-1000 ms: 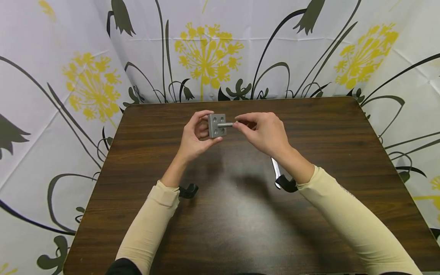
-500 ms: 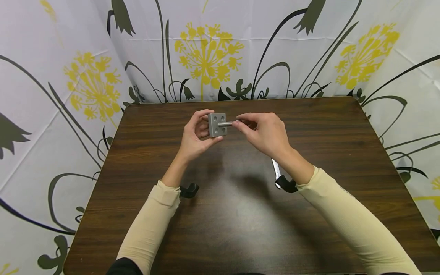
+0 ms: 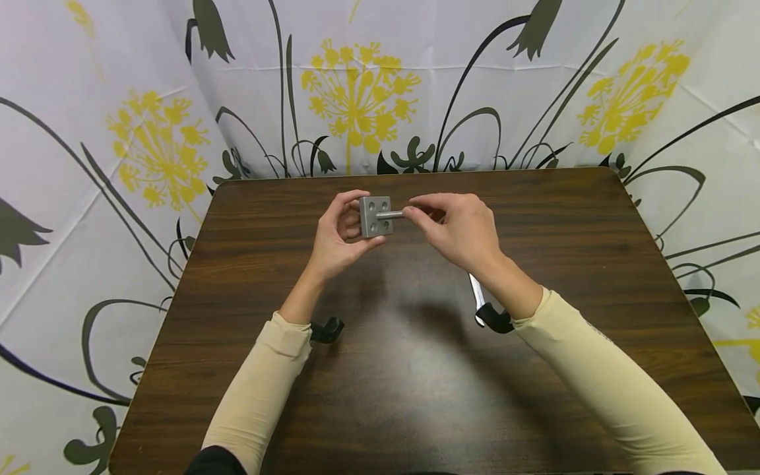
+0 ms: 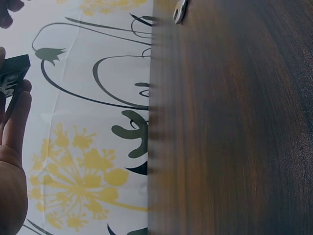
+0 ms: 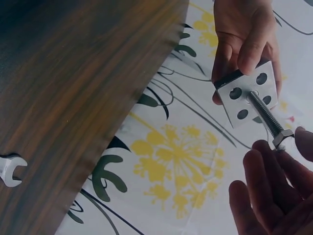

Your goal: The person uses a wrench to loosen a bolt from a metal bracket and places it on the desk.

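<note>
My left hand (image 3: 332, 241) holds a small square grey metal block (image 3: 366, 218) by its edges above the table, thumb below and fingers at the top. The block's face has several round holes. A threaded bolt (image 5: 266, 113) sticks out from the middle of that face. Its outer end bears a hex piece (image 5: 283, 139); whether nut or bolt head I cannot tell. My right hand (image 3: 466, 227) pinches the bolt's outer end between thumb and fingers. In the left wrist view the block (image 4: 14, 64) is dark and only partly in frame.
An open-ended wrench (image 3: 475, 290) lies on the brown wooden table (image 3: 404, 396) below my right forearm, partly hidden by it. Black wrist mounts (image 3: 326, 330) sit at both wrists. A flower-patterned curtain (image 3: 451, 86) surrounds the table's back and sides.
My right thumb and fingertips shift slightly at the bolt's outer end. The block and my left hand stay almost in place.
</note>
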Motion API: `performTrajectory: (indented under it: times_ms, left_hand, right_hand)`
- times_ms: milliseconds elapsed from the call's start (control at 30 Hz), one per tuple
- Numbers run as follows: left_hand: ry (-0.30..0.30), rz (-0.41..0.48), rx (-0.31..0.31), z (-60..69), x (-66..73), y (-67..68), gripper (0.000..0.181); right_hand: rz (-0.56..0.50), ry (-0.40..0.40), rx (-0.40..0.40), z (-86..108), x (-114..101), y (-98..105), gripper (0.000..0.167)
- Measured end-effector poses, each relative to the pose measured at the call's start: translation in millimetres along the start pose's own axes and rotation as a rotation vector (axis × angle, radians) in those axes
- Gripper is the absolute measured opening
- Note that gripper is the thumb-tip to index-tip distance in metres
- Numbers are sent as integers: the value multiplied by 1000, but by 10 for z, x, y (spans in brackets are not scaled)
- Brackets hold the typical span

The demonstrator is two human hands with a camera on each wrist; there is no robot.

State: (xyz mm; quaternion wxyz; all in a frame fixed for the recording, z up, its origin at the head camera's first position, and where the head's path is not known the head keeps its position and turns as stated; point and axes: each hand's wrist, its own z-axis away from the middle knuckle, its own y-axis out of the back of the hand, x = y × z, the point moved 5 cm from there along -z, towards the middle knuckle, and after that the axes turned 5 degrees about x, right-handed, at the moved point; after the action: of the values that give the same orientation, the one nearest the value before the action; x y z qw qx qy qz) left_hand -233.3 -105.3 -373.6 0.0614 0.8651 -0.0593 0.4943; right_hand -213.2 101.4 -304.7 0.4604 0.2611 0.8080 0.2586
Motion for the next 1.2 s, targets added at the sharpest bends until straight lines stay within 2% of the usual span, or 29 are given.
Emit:
performTrajectory:
  times_ms: [100, 167, 400, 467, 667, 767, 833, 933, 1000, 1200]
  left_hand:
    - [-1, 0, -3, 0, -8, -2, 77]
    - [7, -2, -2, 0, -11, -2, 78]
    - [27, -12, 1, 13, -13, 2, 77]
    - [25, -13, 1, 17, -18, 2, 77]
    - [28, -8, 5, 19, -23, -5, 77]
    - [8, -1, -2, 15, -20, -3, 77]
    - [-3, -1, -3, 13, -24, 3, 77]
    - [-4, -1, -2, 11, -26, 10, 77]
    - [1, -3, 0, 14, -32, 15, 77]
    - [19, -10, 4, 18, -26, 12, 79]
  right_hand:
    - [9, -19, -13, 0, 2, -10, 24]
    - [3, -1, -25, 6, -9, -14, 21]
    - [-16, 164, -16, 36, -77, 2, 22]
    - [-18, 145, -5, 34, -73, 2, 22]
    - [36, 3, -11, 18, -1, -22, 25]
    - [22, 12, -34, 17, 0, -28, 21]
    - [3, 55, -40, 20, -16, -26, 19]
    - [-8, 122, -35, 32, -43, -19, 24]
    - [-2, 135, -20, 35, -49, -15, 27]
    - [24, 16, 1, 22, -6, -6, 26]
